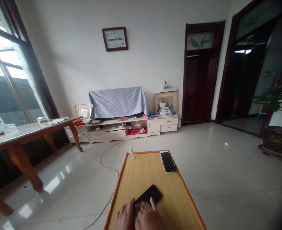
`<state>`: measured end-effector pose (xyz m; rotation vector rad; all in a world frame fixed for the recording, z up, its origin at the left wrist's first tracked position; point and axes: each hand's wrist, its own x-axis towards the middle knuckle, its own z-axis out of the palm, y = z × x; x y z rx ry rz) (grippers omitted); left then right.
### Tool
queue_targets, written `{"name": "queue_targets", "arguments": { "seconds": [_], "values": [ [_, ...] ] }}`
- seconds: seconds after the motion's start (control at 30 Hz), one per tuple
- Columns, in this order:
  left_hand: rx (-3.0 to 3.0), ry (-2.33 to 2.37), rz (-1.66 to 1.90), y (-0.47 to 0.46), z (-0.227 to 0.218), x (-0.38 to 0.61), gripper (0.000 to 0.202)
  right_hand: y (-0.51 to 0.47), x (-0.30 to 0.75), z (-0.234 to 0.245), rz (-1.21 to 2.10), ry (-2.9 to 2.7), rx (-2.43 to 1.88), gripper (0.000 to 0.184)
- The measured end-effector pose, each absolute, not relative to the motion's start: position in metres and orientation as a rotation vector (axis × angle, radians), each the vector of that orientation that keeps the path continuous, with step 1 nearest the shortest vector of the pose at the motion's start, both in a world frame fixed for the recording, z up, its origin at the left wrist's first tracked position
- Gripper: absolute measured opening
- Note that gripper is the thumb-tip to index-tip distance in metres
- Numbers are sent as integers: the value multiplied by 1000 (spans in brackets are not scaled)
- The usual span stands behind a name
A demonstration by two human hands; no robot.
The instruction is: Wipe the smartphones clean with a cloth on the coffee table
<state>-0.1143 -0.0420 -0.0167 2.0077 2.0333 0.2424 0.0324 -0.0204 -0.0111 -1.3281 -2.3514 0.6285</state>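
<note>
A black smartphone (152, 193) lies slantwise on the wooden tabletop (141, 169), its far right end in plain sight. My left hand (125, 216) is at the phone's near left end, with its fingers pressed together against the edge. Over the near part of the phone, my right hand (148, 217) rests with its fingertips on the surface. A thin, pale, shiny piece shows under those fingers; what it is I cannot make out. The phone's near left corner is hidden by my hands.
Stacked phones (167, 160) lie at the table's far right edge. A small pump bottle (131, 152) stands at the far left corner. Beyond are a low TV cabinet (154, 126), a cable (103, 159) on the floor, a larger table (35, 134) and a potted plant (278, 139).
</note>
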Motion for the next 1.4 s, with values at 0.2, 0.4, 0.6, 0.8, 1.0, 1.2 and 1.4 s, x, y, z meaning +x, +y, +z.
{"name": "queue_targets", "arguments": {
  "seconds": [0.2, 0.4, 0.6, 0.8, 1.0, 1.2, 1.4],
  "values": [
    [2008, 2012, 217, -40, -18, -115, 68, -16, 26, 5, 613, -2347, -1271, 44],
    [1979, 2046, 183, -37, -16, -115, 67, -20, 32, -14, 715, -2372, -1337, 42],
    [1998, 2016, 203, -41, -9, -113, 65, -19, 30, -4, 674, -2322, -1334, 42],
    [1956, 2012, 176, -40, -5, -109, 68, -15, 31, 4, 637, -2287, -1333, 41],
    [1924, 2098, 166, -37, -7, -107, 71, -17, 42, -18, 715, -2352, -1384, 41],
    [1930, 2082, 181, -41, 6, -101, 70, -12, 46, -8, 627, -2268, -1373, 42],
    [1897, 2084, 147, -41, 13, -99, 77, -10, 51, 0, 596, -2268, -1400, 41]
  ]
}}
